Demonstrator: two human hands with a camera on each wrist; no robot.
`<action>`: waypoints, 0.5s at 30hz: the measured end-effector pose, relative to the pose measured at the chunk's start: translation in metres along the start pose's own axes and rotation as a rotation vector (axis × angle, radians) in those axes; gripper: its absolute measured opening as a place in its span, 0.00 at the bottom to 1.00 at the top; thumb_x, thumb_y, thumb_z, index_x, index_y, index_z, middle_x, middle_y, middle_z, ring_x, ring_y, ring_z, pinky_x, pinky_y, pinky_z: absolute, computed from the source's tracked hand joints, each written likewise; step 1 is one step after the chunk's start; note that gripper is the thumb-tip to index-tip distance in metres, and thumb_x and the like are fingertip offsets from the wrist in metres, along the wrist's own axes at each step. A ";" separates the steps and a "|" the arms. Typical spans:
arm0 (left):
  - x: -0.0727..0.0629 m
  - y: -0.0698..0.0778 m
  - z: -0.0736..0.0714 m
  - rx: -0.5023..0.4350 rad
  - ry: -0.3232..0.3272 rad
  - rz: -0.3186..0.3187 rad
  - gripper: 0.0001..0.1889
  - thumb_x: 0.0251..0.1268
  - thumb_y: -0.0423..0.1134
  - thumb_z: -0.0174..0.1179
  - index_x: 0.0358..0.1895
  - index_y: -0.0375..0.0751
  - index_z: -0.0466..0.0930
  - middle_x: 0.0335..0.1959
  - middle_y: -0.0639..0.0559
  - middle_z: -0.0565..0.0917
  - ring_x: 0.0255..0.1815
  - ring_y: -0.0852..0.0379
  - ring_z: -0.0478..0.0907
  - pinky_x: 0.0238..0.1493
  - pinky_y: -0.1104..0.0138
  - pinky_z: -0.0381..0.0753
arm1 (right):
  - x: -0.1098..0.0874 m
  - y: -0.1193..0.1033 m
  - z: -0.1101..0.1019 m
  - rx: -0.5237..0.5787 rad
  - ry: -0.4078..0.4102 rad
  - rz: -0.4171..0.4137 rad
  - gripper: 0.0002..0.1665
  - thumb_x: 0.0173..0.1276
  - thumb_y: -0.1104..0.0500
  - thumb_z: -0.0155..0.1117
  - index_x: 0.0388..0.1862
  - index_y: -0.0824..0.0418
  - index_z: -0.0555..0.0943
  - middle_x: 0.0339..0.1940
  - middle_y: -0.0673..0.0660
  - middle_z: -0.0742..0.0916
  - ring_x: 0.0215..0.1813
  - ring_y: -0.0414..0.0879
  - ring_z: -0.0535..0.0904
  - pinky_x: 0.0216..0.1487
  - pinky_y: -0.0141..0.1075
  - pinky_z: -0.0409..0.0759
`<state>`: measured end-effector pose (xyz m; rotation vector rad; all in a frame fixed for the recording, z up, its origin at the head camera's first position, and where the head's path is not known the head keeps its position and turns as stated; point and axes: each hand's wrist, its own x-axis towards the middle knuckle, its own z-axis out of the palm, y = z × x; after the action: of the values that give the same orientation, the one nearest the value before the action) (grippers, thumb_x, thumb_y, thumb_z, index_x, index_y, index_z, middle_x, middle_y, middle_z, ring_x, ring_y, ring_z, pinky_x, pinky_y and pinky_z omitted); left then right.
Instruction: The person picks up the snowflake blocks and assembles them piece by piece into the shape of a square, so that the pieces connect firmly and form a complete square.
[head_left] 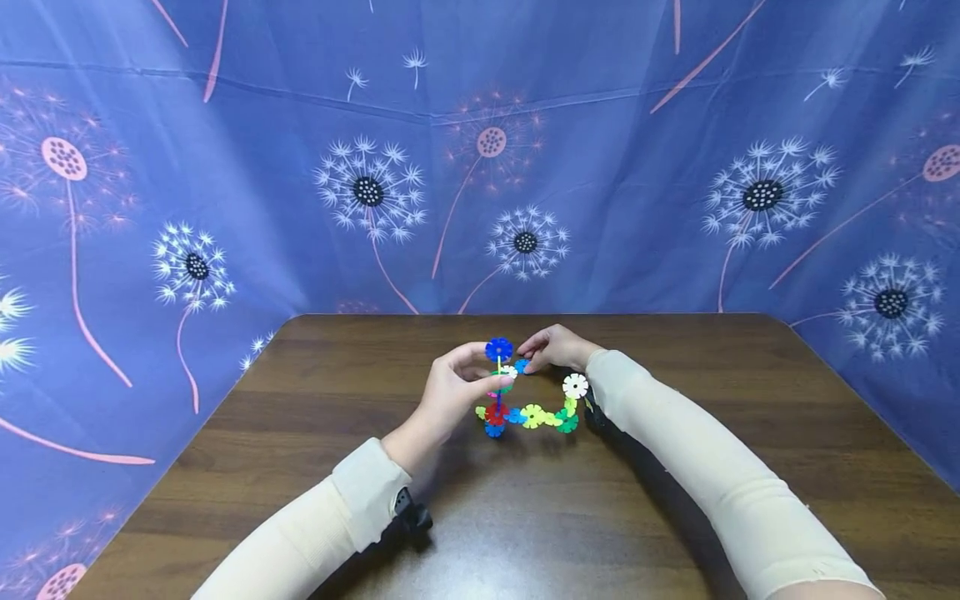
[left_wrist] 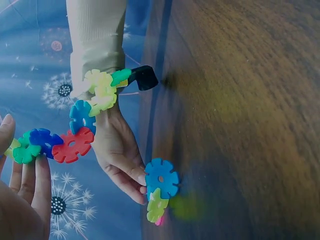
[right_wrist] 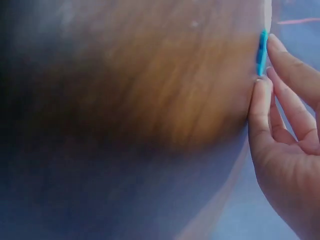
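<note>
In the head view my left hand [head_left: 450, 390] grips a chain of interlocking flower-shaped plastic discs, thumb in front and fingers behind. A dark blue disc [head_left: 498, 343] tops its upright part. Lower down, a red disc [head_left: 492, 410] joins a row with a yellow disc [head_left: 528, 413], a green disc [head_left: 567, 423] and a white disc [head_left: 570, 382] at the right end. My right hand [head_left: 561, 345] pinches a light blue disc [left_wrist: 168, 172] by its edge. Beside that disc, a yellow-green disc [left_wrist: 156, 210] is slotted on. Edge-on, the light blue disc shows between the fingertips [right_wrist: 274, 44] in the right wrist view.
Both hands work above a brown wooden table [head_left: 300, 387]. Behind it hangs a blue cloth [head_left: 615, 167] printed with dandelions. A black wrist camera [head_left: 412, 510] juts out below the left cuff, and another camera [left_wrist: 145, 78] sits at the right cuff, close to the chain.
</note>
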<state>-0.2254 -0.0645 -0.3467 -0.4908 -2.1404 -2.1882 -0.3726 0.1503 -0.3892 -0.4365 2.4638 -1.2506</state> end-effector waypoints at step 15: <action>-0.001 -0.005 0.001 -0.031 0.000 -0.005 0.19 0.52 0.26 0.70 0.50 0.33 0.80 0.31 0.57 0.85 0.26 0.61 0.83 0.37 0.50 0.85 | 0.002 -0.007 0.002 -0.119 -0.001 -0.043 0.15 0.54 0.69 0.74 0.42 0.69 0.83 0.29 0.53 0.83 0.31 0.41 0.74 0.34 0.30 0.75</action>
<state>-0.2251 -0.0639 -0.3515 -0.4878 -2.1132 -2.2272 -0.3724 0.1440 -0.3854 -0.5232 2.5496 -1.1226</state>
